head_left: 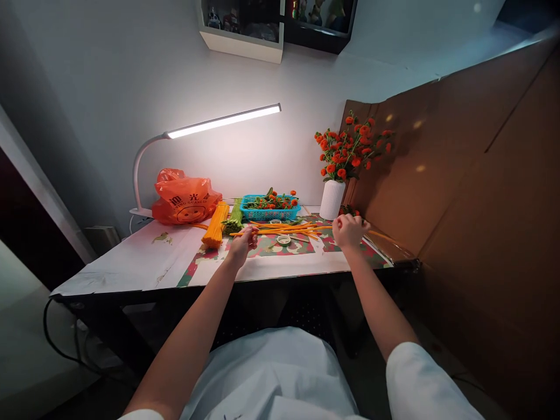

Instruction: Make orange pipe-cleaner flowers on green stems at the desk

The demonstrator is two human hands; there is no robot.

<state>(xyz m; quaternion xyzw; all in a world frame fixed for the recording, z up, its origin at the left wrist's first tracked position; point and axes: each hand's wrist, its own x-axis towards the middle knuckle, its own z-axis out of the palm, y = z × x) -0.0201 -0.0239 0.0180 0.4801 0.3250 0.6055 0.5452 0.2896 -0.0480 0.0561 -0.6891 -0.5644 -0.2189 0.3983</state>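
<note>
My left hand (244, 244) is closed over the front of the table, with an orange chenille stem (237, 234) poking out to its left. Farther right, my right hand (349, 231) is raised and closed in a pinch; orange stem shows on both sides of it. Whether one stem runs between both hands I cannot tell. Several loose orange stems (301, 228) lie on the table behind and between the hands. A roll of tape (283, 240) rests in front of them. Bundles of orange stems (216, 226) and green stems (237, 213) lie left of my left hand.
A blue basket (271, 214) holds orange flowers with green stems. Behind my right hand stands a white ribbed vase (332, 200) of orange flowers (350, 149). An orange plastic bag (186, 198) and a lit lamp (225, 121) are at left. A cardboard wall (472, 157) borders the right.
</note>
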